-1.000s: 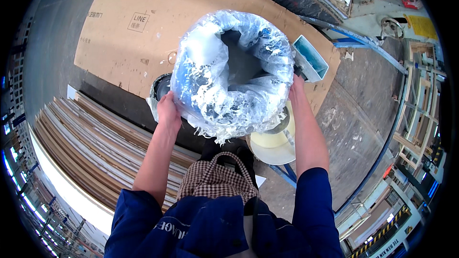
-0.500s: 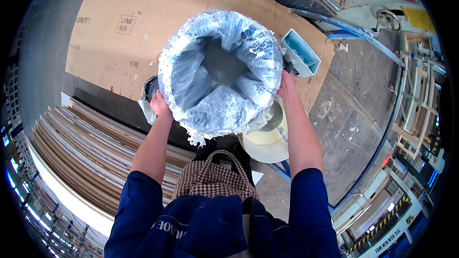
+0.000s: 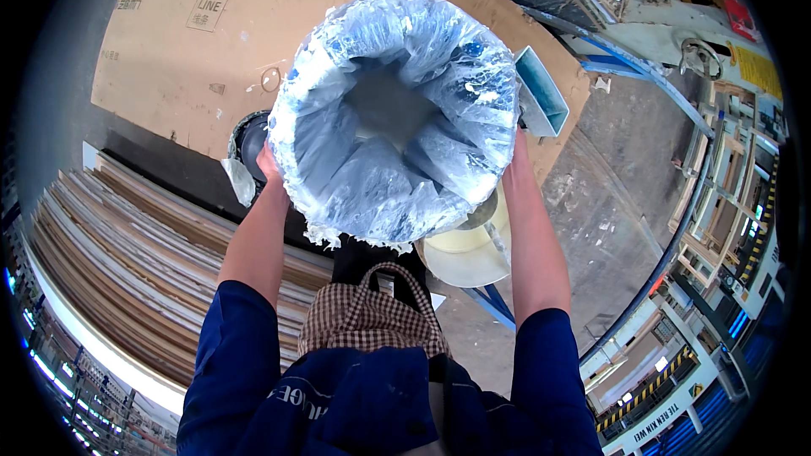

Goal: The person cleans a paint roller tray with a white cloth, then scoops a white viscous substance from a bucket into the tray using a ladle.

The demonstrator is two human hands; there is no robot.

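Between my two arms is a round bucket lined with crumpled, translucent bluish plastic film that folds out over its rim. White, ragged residue clings to the film, mostly along the left and near edges. Its inside looks grey and smooth at the bottom. My left hand grips the bucket's left side, and my right hand grips the right side. Most fingers of both hands are hidden behind the rim. Just beyond my left hand stands a dark round container with a whitish flap at its edge.
A cardboard sheet lies on the floor beneath. Right of the bucket stands a rectangular teal-lined container; nearer me is a cream-coloured tub. Stacked boards lie at left. A blue metal frame curves along the right.
The bucket has come up closer to the camera and looks larger, with both my hands still at its sides. Less of the hands shows past the rim.
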